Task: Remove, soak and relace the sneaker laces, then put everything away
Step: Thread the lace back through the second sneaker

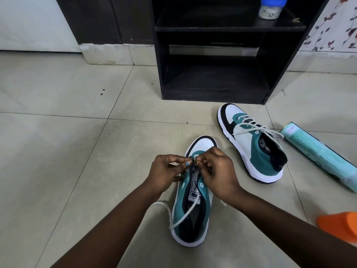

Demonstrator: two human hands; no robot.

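Orange object (340, 227) at lower right, cut off by the frame edge; cannot identify it. Near sneaker (193, 200) sits on the tiled floor (58, 151), toe pointing away; teal, white and black. Its tongue label carries a logo and blurred letters, not readable. Lace (185, 213) trails loose from the upper eyelets across the opening and out over the left side onto the floor; the end under the left forearm is hidden. Left hand (166, 175) and right hand (216, 171) meet over the front eyelets, fingers curled, both pinching the lace; the exact eyelet is covered by fingertips. Second sneaker (251, 144) stands further right, well apart, laced, ends lying loose. Beside it a pale green tube (318, 153) lies on its side, print too small to read. Beyond, a black shelf unit (212, 74); on its upper shelf a clear jar (270, 8) with a blue lid, top cut off, contents unclear.
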